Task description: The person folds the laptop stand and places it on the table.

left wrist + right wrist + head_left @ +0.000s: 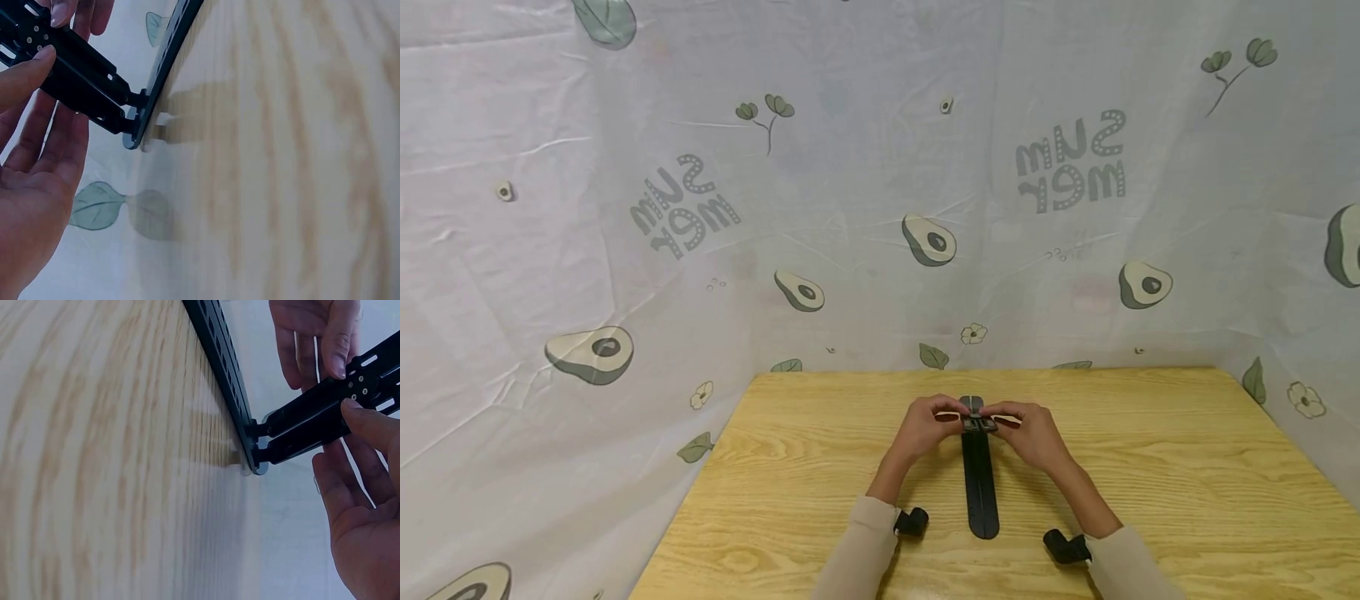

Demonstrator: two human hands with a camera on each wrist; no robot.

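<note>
Both hands meet at the middle of the wooden table [1150,467], each pinching one side of a small black hinged piece [978,423]. Left hand [922,431]: thumb and fingertips curled onto the piece from the left; in the left wrist view the thumb [25,75] presses its upper face, palm loose below. Right hand [1033,435]: same pinch from the right; in the right wrist view the thumb [375,422] lies on the perforated end of the piece.

Hinged piece: two short black arms, small holes and slots along them, raised off the table and joined at one end to a long black strip [980,483]. Strip lies flat on the table, running from the hands toward the near edge, rounded at its near end. A short stretch of it shows just beyond the hands.

Both forearms in beige sleeves, a black wrist mount on each [912,522] [1066,547].

Table light wood, grain clear. Behind and to both sides hangs a pale cloth [850,208] printed with avocados, leaves and grey lettering.
</note>
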